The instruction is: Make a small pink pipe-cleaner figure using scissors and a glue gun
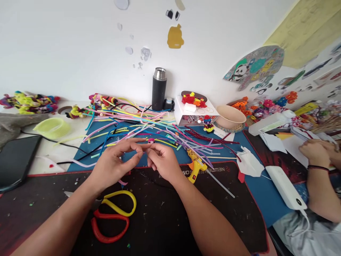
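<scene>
My left hand (115, 160) and my right hand (163, 161) meet at the fingertips above the black mat. At their fingertips shows a small pink piece with a dark and white edge (151, 140), mostly hidden by the fingers. The right thumb and fingers are pinched together on it. My left thumb and fingers are curled closed close by; what they grip is hidden. Below my left forearm lie scissors (119, 213) with one yellow and one red handle, the blades partly covered. Right of my hands rests a yellow glue gun (196, 166) with a clear glue stick.
Many colored pipe cleaners (133, 131) spread behind my hands. A black thermos (159, 90), a white box (183, 115) and a beige bowl (230, 117) stand by the wall. A phone (16, 160) lies left. A power bank (286, 188) lies right, near another person's hands (317, 151).
</scene>
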### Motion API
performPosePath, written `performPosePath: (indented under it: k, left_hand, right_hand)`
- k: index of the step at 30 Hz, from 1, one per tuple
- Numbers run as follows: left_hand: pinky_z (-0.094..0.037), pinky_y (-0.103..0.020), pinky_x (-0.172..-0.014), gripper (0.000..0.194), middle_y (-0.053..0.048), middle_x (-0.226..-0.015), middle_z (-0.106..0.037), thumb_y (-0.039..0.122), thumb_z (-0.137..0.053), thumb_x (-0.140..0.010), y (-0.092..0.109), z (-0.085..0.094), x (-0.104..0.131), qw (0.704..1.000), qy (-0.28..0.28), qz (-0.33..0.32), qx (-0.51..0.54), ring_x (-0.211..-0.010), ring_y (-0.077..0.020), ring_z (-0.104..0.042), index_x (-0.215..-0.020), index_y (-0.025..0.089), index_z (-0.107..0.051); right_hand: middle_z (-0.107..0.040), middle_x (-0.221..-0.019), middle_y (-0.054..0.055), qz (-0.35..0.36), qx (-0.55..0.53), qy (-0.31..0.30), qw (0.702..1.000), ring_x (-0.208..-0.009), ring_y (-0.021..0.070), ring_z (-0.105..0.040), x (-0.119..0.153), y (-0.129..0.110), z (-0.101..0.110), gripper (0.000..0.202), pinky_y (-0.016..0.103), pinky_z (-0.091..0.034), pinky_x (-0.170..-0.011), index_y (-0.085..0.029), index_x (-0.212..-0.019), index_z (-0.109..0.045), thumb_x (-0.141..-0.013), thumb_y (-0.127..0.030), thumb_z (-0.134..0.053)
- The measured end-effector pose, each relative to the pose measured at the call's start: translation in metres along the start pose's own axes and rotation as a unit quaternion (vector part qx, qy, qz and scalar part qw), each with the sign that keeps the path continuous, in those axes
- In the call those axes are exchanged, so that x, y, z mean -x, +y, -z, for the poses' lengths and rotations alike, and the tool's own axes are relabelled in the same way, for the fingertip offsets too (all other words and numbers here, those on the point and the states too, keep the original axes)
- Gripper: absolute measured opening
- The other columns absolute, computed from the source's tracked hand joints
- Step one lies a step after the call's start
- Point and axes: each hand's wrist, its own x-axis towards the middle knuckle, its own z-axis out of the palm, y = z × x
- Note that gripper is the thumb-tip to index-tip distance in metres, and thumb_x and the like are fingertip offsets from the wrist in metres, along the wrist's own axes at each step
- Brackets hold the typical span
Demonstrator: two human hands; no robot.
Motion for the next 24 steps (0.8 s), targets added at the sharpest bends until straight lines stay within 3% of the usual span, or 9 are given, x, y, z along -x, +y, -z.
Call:
performPosePath:
  k: [4,8,12,19,24]
  left_hand:
    - [-0.044,-0.051,-0.125,0.025,-0.010,-0.126,-0.085,0.053,-0.071,-0.096,0.003,-0.002,0.000,1.000,0.015,0.005,-0.015,-0.145,-0.0364,-0.065,-0.089,0.029,-0.072]
    - [-0.041,-0.052,-0.128,0.026,-0.010,-0.131,-0.084,0.055,-0.070,-0.095,0.008,-0.006,-0.001,1.000,-0.004,-0.006,-0.022,-0.148,-0.0358,-0.062,-0.089,0.030,-0.073]
    - [-0.043,-0.052,-0.126,0.032,-0.011,-0.134,-0.083,0.061,-0.069,-0.094,0.007,-0.006,-0.003,1.000,-0.006,0.016,-0.023,-0.144,-0.0363,-0.066,-0.089,0.029,-0.073]
    - [-0.056,-0.042,-0.108,0.044,-0.011,-0.119,-0.087,0.069,-0.074,-0.089,0.000,0.005,-0.009,0.987,0.084,0.133,0.023,-0.119,-0.0354,-0.076,-0.092,0.025,-0.072]
    - [-0.061,-0.041,-0.097,0.050,-0.011,-0.103,-0.088,0.075,-0.079,-0.084,0.007,0.008,-0.011,0.982,0.094,0.139,0.088,-0.108,-0.0350,-0.079,-0.087,0.025,-0.072]
  right_hand:
    - [-0.061,-0.060,-0.006,0.011,-0.005,0.019,1.000,-0.044,0.0093,-0.047,-0.001,0.003,0.002,0.030,0.024,-0.036,-0.046,-0.019,-0.105,-0.076,-0.099,-0.046,-0.065]
    - [-0.063,-0.060,-0.005,0.000,0.006,0.011,1.000,-0.044,0.0093,-0.050,-0.001,0.006,-0.001,0.020,0.023,-0.039,-0.047,-0.020,-0.093,-0.070,-0.098,-0.039,-0.065]
    - [-0.060,-0.059,-0.005,-0.004,-0.004,0.012,1.000,-0.044,0.0099,-0.049,-0.001,0.002,-0.002,0.027,0.024,-0.036,-0.046,-0.020,-0.098,-0.075,-0.096,-0.044,-0.065]
    - [-0.054,-0.056,-0.007,0.037,-0.071,0.098,0.992,-0.043,0.0098,-0.043,-0.002,-0.010,0.007,0.034,0.025,-0.032,-0.044,-0.020,-0.104,-0.076,-0.093,-0.051,-0.071]
    - [-0.056,-0.058,-0.006,0.016,-0.069,0.081,0.994,-0.044,0.0101,-0.045,-0.001,-0.003,0.008,0.037,0.025,-0.031,-0.043,-0.021,-0.101,-0.073,-0.095,-0.057,-0.073]
